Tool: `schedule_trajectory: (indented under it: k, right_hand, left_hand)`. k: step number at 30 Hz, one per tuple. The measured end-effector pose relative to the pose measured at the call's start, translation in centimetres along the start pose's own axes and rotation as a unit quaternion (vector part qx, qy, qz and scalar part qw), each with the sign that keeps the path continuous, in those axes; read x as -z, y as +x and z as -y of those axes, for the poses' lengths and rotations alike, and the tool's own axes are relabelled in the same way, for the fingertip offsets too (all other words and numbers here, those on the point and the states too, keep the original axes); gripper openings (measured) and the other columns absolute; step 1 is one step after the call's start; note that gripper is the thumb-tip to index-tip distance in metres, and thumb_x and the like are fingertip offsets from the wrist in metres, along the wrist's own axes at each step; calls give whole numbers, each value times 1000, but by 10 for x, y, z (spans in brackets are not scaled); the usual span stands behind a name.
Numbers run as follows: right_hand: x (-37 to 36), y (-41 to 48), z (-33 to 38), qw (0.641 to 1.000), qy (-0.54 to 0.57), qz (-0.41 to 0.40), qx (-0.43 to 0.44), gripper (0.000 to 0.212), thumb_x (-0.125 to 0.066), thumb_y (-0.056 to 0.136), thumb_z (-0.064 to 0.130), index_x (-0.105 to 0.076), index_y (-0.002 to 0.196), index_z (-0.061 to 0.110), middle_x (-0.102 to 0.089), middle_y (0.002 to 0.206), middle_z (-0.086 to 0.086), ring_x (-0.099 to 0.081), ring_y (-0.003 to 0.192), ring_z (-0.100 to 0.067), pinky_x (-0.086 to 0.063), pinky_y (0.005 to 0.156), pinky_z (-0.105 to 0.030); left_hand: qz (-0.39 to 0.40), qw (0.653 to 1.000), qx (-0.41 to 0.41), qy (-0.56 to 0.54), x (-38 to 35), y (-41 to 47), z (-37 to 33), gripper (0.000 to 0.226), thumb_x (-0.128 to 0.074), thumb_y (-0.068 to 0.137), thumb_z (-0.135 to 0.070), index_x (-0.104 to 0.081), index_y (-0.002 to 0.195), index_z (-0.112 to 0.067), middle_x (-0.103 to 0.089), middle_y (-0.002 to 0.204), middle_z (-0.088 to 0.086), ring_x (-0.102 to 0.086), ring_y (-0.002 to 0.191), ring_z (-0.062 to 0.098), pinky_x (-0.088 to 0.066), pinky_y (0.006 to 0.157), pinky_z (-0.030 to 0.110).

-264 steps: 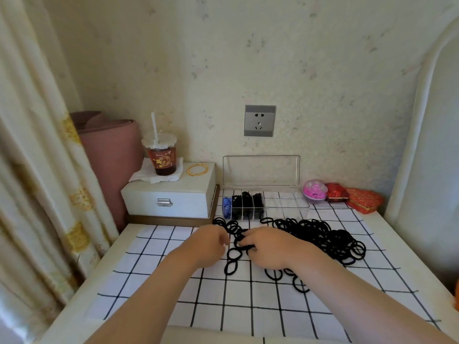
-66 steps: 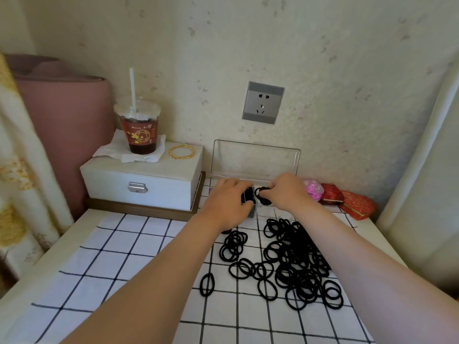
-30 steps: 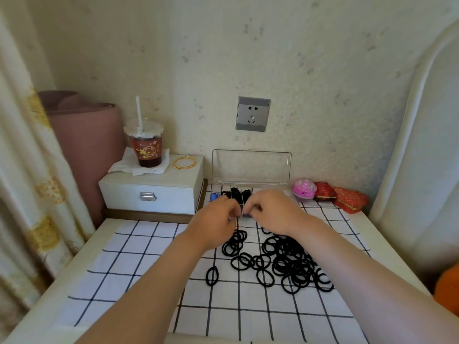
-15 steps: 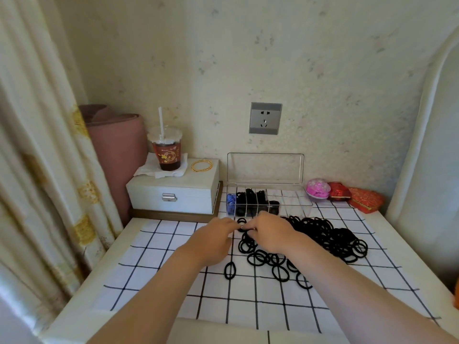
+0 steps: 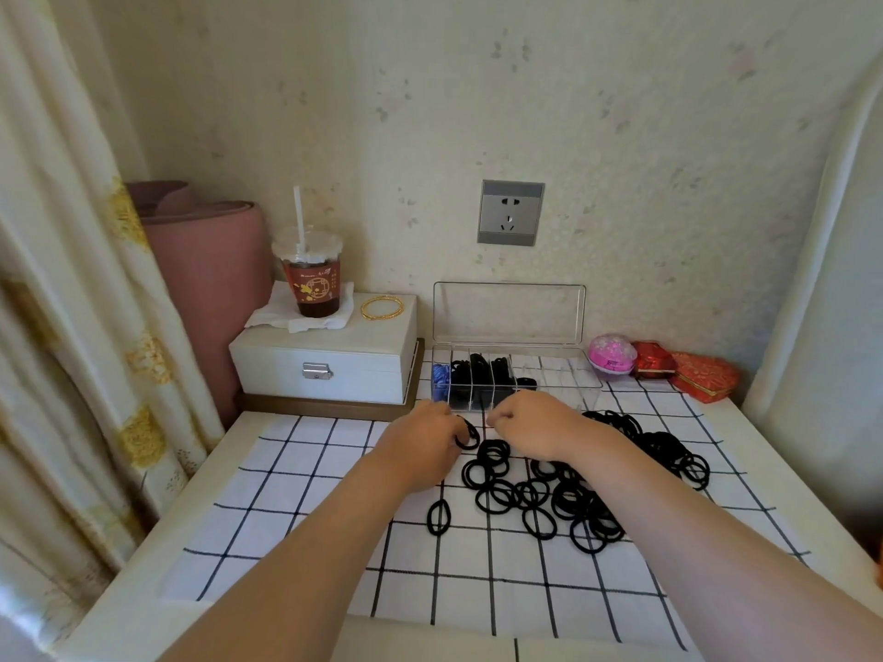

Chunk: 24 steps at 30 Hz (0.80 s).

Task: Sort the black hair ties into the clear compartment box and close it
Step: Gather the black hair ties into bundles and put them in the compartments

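On a grid-checked cloth (image 5: pixel 310 470), the clear compartment box (image 5: pixel 564 375) stands lid-up by the wall, its left cells part-filled, with loose black hair ties (image 5: pixel 597 499) heaped before it, where the left hand (image 5: pixel 425 446) pinches one tie (image 5: pixel 470 434) and the curled right hand (image 5: pixel 535 430) hides its hold.

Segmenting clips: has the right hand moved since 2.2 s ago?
Yes. Right hand was over the clear box; now it has pulled back, in front of the box.
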State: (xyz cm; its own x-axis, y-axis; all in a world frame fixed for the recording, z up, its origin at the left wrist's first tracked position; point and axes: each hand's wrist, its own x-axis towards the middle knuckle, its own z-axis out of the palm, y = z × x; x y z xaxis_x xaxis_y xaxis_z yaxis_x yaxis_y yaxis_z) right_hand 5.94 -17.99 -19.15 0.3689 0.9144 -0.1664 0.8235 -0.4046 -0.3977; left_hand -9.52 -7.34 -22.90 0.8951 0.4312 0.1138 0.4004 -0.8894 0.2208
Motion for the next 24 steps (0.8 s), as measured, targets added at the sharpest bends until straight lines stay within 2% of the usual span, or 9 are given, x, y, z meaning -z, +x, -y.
schedule_trajectory:
  k: [5, 7, 9, 12, 14, 16, 19, 22, 24]
  right_hand:
    - [-8, 3, 0, 998, -49, 13, 24, 19, -67, 87, 25, -77, 103, 27, -64, 92, 16, -61, 94, -9, -51, 84, -26]
    - [-10, 5, -1, 999, -36, 12, 20, 13, -71, 84, 22, -78, 94, 26, -70, 92, 13, -65, 93, -10, -54, 87, -28]
    - [-10, 5, -1, 999, -30, 20, 22, 10, -70, 84, 21, -77, 92, 25, -70, 91, 11, -65, 90, -10, -54, 83, -26]
    - [-4, 4, -1, 999, -20, 15, 41, 12, -65, 89, 17, -75, 95, 20, -65, 86, 11, -62, 83, -8, -51, 76, -21]
    - [0, 5, -3, 999, -10, -1, 51, 18, -61, 92, 10, -75, 102, 15, -60, 81, 15, -57, 71, -2, -49, 63, -13]
    - [2, 6, -6, 999, -5, -8, 44, 26, -57, 95, 6, -71, 115, 14, -60, 90, 12, -51, 65, 0, -42, 47, -2]
    - [4, 3, -8, 998, -10, 0, 62, 31, -53, 97, 4, -69, 122, 11, -69, 114, -3, -52, 68, -1, -42, 51, 1]
    - [4, 1, -7, 998, 15, -10, 59, 25, -55, 98, 10, -74, 114, 13, -69, 100, 1, -51, 58, 2, -42, 49, -1]
    - [4, 0, -7, 998, 48, -29, 38, 24, -54, 99, 14, -75, 110, 16, -68, 90, 4, -58, 58, -3, -44, 45, -6]
  left_hand:
    - [-19, 1000, 17, -18, -1, 2, -2, 21, -59, 91, -24, -61, 112, -26, -57, 112, -5, -51, 107, 14, -50, 89, 34]
    - [-37, 998, 33, -32, 0, 3, -4, 18, -62, 87, -21, -55, 103, -25, -58, 103, -7, -54, 96, 15, -50, 80, 31]
    - [-49, 998, 34, -34, 1, 5, -5, 28, -66, 83, -20, -49, 104, -27, -56, 102, -8, -53, 90, 13, -49, 74, 30]
    - [-42, 999, 11, -24, -1, 9, -4, 45, -69, 83, -24, -52, 124, -33, -52, 114, -8, -54, 100, 12, -53, 78, 32]
    - [-28, 999, 15, -17, -1, 10, -5, 33, -68, 87, -28, -62, 119, -34, -50, 113, -6, -54, 101, 13, -51, 80, 30]
    - [-21, 999, 21, -18, -2, 11, -5, 23, -67, 90, -30, -69, 113, -32, -51, 113, -4, -55, 101, 15, -52, 84, 33]
    - [-11, 999, 34, -25, 0, 14, -6, 22, -66, 91, -29, -72, 113, -29, -54, 114, -3, -57, 102, 17, -51, 88, 33]
    - [2, 999, 41, -18, 0, 14, -7, 26, -64, 92, -31, -71, 117, -29, -61, 118, -4, -59, 104, 18, -51, 90, 33]
    - [-28, 998, 42, -33, 1, 12, -7, 26, -65, 91, -36, -71, 115, -28, -64, 118, -8, -60, 103, 14, -51, 86, 30]
